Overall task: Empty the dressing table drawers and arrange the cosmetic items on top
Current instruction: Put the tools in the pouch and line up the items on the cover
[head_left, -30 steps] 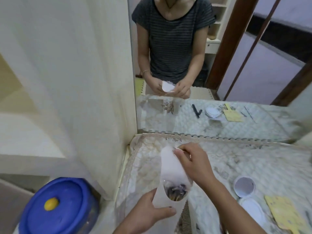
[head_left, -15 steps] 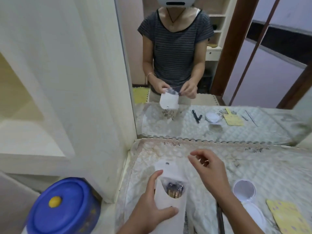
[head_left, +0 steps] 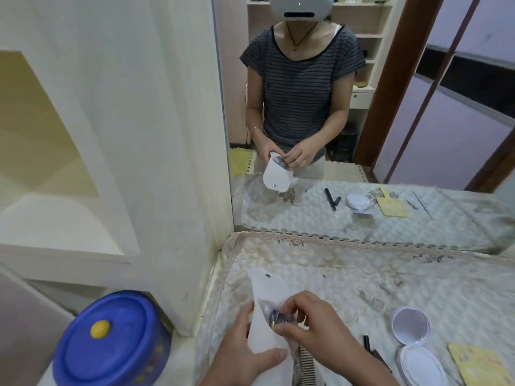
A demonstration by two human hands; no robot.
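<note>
A white pouch (head_left: 264, 310) with its snap flap thrown open stands over the near left of the dressing table top (head_left: 348, 277). My left hand (head_left: 239, 355) grips the pouch's lower body. My right hand (head_left: 312, 321) reaches into the pouch mouth, fingers curled on the small dark and metallic items (head_left: 280, 320) inside. On the quilted cover lie an open white round compact (head_left: 411, 327) with mirror, a yellow card (head_left: 479, 366), a black pencil (head_left: 367, 344) and a comb (head_left: 305, 366).
A mirror (head_left: 362, 121) stands at the back of the table and reflects the person and the items. A cream cabinet side (head_left: 167, 135) rises on the left. A blue lidded tub (head_left: 111, 344) sits low at the left.
My right hand has let go of the pouch flap and come down into the pouch mouth. The flap now lies open and flat. The camera has tilted up.
</note>
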